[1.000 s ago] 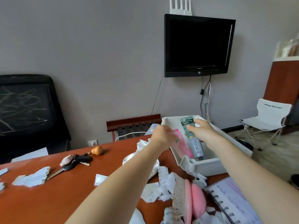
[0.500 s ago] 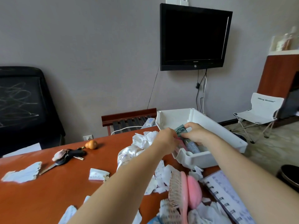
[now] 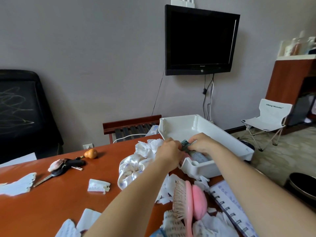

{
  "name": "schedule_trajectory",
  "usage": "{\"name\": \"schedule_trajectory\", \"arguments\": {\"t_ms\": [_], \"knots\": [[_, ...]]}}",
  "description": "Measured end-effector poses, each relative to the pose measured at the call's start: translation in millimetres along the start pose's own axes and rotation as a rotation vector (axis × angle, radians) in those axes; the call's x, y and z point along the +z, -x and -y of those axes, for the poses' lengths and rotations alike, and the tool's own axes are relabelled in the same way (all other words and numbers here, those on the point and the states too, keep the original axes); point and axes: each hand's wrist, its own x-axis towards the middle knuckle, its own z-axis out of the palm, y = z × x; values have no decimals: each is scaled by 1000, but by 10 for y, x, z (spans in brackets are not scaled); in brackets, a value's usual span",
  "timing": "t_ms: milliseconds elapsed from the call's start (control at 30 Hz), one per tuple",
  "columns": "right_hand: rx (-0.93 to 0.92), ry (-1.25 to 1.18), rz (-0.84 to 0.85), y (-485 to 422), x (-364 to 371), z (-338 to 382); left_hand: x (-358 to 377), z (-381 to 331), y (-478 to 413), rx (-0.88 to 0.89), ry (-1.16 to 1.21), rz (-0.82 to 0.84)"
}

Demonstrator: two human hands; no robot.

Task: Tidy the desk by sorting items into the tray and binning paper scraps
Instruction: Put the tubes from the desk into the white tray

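Note:
The white tray (image 3: 222, 132) stands at the far right of the brown desk (image 3: 51, 202). Both my hands are down inside its near left corner. My right hand (image 3: 203, 144) grips a green and grey tube (image 3: 196, 155) that lies along the tray floor. My left hand (image 3: 169, 150) is closed beside it over a pink tube (image 3: 186, 155), of which only a sliver shows. Torn paper scraps (image 3: 98, 185) lie scattered over the desk, and crumpled paper (image 3: 148, 146) sits just left of the tray.
A pink hairbrush (image 3: 186, 202) and pink puff (image 3: 199, 200) lie near me beside a spiral notebook (image 3: 234, 207). A white satin scrunchie (image 3: 133, 166) is under my left forearm. Keys (image 3: 65, 165) with an orange charm (image 3: 91, 153) lie at left. A black bin (image 3: 302, 185) stands on the floor, right.
Both hands have lowered the two tubes from above the tray's rim down into its near left corner. My view has dipped, showing more of the desk.

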Motion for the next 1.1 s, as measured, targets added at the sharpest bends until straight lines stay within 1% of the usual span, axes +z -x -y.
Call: {"name": "schedule_trajectory", "arguments": {"t_ms": [167, 267, 333, 400, 500, 600, 700, 800, 867, 967, 1100], "knots": [[27, 8, -13, -4, -8, 4, -16, 20, -11, -2, -26, -43], [7, -9, -69, 33, -34, 9, -93, 22, 33, 20, 50, -76], [-20, -22, -82, 80, -67, 42, -216, 0, 88, 49, 148, -96], [-49, -16, -52, 153, -118, 124, -384, -47, 172, 64, 227, -95], [-107, 12, -19, 327, -206, 275, -624, -112, 350, 92, 222, -67], [-191, 65, -4, 591, -275, 401, -858, -146, 591, 109, 187, -12], [-254, 108, 45, 935, -346, 494, -1089, -166, 877, 119, 104, 34], [-279, 93, 87, 1276, -383, 511, -1246, -203, 1221, 154, 6, 84], [-288, 57, 104, 1501, -356, 485, -1292, -214, 1479, 153, -10, 144], [-294, 89, 121, 1804, -246, 379, -1260, -183, 1808, 125, -52, 245], [-295, 208, 82, 2059, -13, 201, -1100, -84, 2075, 8, -104, 406]]}}
